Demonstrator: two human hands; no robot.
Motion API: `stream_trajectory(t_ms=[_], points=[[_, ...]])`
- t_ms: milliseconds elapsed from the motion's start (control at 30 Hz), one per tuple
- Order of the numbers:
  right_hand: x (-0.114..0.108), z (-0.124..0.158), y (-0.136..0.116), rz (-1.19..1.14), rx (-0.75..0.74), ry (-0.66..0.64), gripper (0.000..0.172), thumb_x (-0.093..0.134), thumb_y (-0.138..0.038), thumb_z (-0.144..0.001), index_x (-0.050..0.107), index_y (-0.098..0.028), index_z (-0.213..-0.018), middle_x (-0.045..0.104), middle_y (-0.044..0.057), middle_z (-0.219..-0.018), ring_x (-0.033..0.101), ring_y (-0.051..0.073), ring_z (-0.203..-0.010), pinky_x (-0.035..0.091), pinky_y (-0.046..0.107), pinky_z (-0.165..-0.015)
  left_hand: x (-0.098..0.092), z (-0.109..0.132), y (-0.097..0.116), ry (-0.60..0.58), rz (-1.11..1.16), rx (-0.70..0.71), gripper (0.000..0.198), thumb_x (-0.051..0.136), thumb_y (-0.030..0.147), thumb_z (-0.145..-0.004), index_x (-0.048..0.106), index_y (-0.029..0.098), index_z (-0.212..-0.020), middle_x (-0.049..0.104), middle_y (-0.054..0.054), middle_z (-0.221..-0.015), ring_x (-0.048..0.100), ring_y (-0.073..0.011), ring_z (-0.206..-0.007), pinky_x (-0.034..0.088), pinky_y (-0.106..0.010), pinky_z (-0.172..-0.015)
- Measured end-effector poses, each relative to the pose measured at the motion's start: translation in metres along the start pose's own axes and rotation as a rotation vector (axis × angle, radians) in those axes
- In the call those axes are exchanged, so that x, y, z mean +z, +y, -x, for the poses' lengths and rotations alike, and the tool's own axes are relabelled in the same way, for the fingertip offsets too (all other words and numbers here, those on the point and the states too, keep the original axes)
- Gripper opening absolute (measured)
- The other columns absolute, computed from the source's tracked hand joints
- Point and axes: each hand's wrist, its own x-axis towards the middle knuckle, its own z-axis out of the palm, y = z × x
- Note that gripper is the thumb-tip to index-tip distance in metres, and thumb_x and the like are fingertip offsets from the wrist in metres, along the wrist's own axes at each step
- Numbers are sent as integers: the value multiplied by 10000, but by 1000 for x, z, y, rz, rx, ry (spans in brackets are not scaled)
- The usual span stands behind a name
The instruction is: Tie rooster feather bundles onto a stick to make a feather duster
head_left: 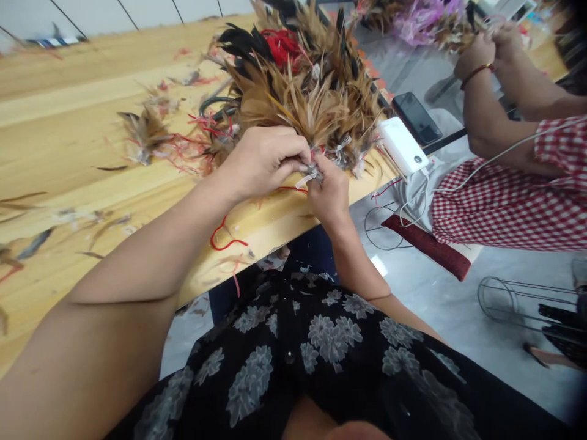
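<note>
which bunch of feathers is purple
The bunch at the top right, by a co-worker's hand; the nearer big pile is brown, black and red.

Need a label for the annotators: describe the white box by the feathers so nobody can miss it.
On the long wooden table, find the big pile of brown feathers. At its right, on the table's edge, lies the white box: the only smooth white slab, next to a black phone.
</note>
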Motion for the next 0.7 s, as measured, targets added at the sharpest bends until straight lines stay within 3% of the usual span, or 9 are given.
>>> stream_trajectory(t_ms=[267,533,700], points=[[-17,4,-4,66,-132,-50,171,447,-253,-1049,611,-211,-1066,708,69,-998,661,219,-986,540,372,-908,-13,2,22,27,-78,-61,151,609,268,-957,756,239,-943,724,-49,-877,644,-217,-825,483,-370,-752],[-24,9,-4,83,-143,-85,284,379,-316,-1106,644,-216,-1086,722,77,-996,666,216,-972,541,365,-891,-17,4,42,63,-154,-129,156,582,258,-944,734,263,-908,717,-48,-858,671,-241,-823,509,-389,-741],[-18,12,-10,131,-73,-63,295,365,-285,-1101,645,-211,-1049,710,77,-955,661,217,-947,530,360,-871,-18,4,52,106,-35,-257,67,652,284,-937,691,240,-970,742,-26,-902,688,-227,-914,546,-339,-855]])
